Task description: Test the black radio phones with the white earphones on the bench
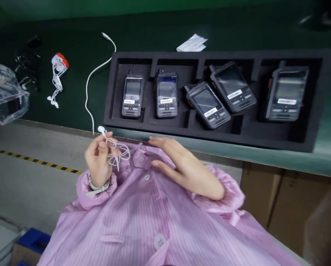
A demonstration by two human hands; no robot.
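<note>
My left hand (100, 159) pinches a bundle of white earphones (119, 154) in front of my chest, at the table's near edge. An earbud pokes up above the fingertips. To its right, my right hand (176, 160) has its fingers stretched out and holds nothing. Beyond my hands lies a black foam tray (209, 138) with several handheld radios. One radio (132, 96) stands in the left compartment and another (166, 94) beside it. Two radios (208, 105) (233, 87) lie tilted, close together, and one more (287, 94) is at the right.
On the green table (71, 114) a white cable (87, 85) curves left of the tray. Farther left are white earphones with an orange piece (61, 61), dark cables (29, 61) and a clear plastic bag (7, 92). A white wrapper (192, 43) lies behind the tray.
</note>
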